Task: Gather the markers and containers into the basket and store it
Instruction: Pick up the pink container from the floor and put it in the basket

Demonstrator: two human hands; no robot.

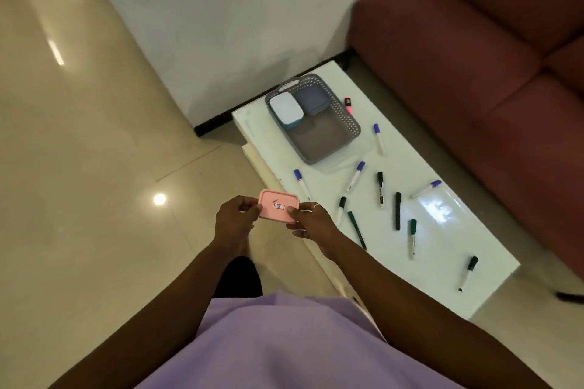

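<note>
A small pink container (275, 204) with a sticker on its lid is held over the floor, just left of the table's edge. My left hand (235, 222) pinches its left side and my right hand (311, 222) grips its right side. On the white table (442, 262) stands a grey basket (328, 136) holding a white-lidded container (286, 107) and a dark blue container (313, 99). Several markers lie scattered on the table, such as a blue-capped one (355, 176), a black one (398, 210) and a pink highlighter (348, 104).
A dark red sofa (474, 57) runs along the table's far right side. A white wall (221, 25) with a black skirting stands behind the table. Glossy beige floor tiles (79, 199) spread to the left.
</note>
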